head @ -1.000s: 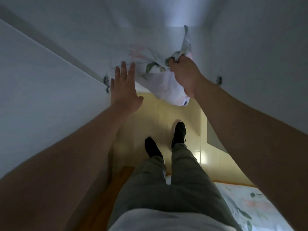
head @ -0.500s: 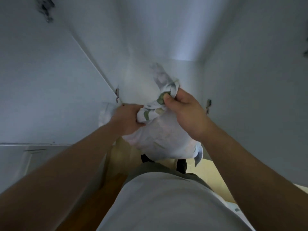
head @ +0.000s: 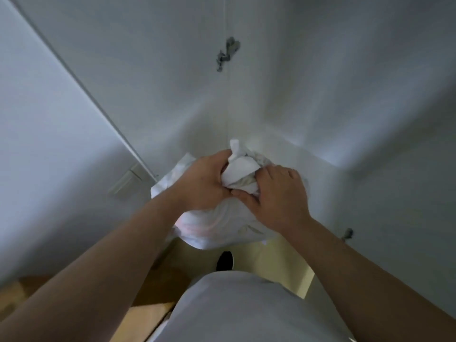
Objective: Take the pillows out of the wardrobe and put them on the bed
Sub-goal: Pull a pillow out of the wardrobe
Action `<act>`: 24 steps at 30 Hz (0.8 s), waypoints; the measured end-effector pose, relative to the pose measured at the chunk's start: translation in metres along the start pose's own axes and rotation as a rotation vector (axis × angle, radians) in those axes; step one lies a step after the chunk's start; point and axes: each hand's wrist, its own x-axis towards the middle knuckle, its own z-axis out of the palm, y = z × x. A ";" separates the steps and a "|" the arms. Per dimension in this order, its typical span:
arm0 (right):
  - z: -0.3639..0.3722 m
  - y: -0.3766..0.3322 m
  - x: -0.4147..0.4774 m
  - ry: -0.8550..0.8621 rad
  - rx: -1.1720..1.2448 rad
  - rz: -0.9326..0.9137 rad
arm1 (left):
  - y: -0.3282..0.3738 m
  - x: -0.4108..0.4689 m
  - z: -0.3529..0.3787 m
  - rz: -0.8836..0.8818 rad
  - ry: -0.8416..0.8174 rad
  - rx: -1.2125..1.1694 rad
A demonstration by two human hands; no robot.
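A white pillow (head: 217,225) with a faint floral print hangs in front of me, bunched at its top. My left hand (head: 202,181) and my right hand (head: 278,193) both grip its gathered upper edge, thumbs nearly touching. The pillow is held in the air before the white wardrobe (head: 246,82), above the floor. Its lower half sags below my hands. The bed is out of view.
An open white wardrobe door (head: 49,119) stands at the left, another panel at the right (head: 394,119). Metal hinges (head: 227,55) sit on the inner wall. Below are pale floor tiles (head: 278,262), my black shoe (head: 225,260) and a wooden edge (head: 148,317).
My left hand, open a second ago, has closed on the pillow beside my right hand. Both hands have drawn the pillow out and lower, toward my body.
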 end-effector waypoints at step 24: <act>-0.050 -0.070 0.037 -0.065 0.173 -0.022 | -0.026 -0.038 -0.121 -0.504 0.913 -0.066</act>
